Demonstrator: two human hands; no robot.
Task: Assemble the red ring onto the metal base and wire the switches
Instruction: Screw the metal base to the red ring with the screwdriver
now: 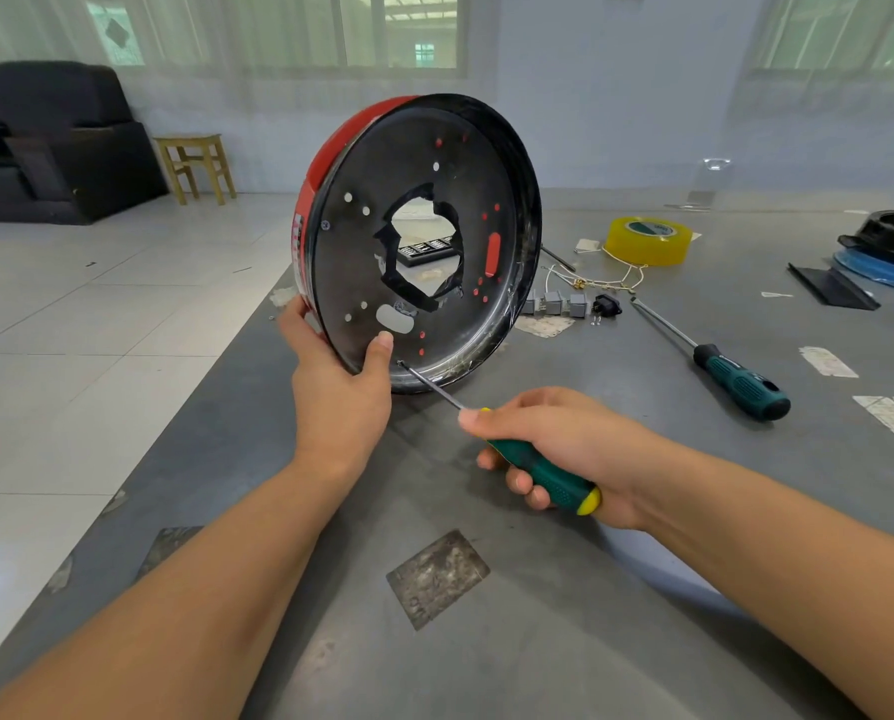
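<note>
The grey bench [642,589] fills the lower and right part of the head view, its left edge running from about 7 o'clock up towards the centre, with tiled floor beyond it. On it, the metal base [465,283] is stood on its rim at centre, tilted, its dark perforated face turned towards the viewer; the red ring [325,168] is seen seated behind it, showing at 9 to 11 o'clock of the disc. The assembly is steadied at its 7 o'clock edge by the left hand [338,392], whose fingers wrap behind the rim while the thumb is pressed on the face.

A green-handled screwdriver [538,472] is grasped in the right hand [564,449], fingers curled round the handle. Its long axis runs from 4 o'clock up to 10 o'clock, and the tip is set against the base near the lower rim, just beside the left thumb. A screw being driven there is judged likely; the head itself is too small to be made out.

Open bench lies to the right of the disc. At 3 o'clock, well apart, a second screwdriver [715,356] is laid. Nearer the base, the grey switches [556,304] with pale wires are lying loose, apparently not yet wired, and a yellow tape roll [647,241] is set behind them.
</note>
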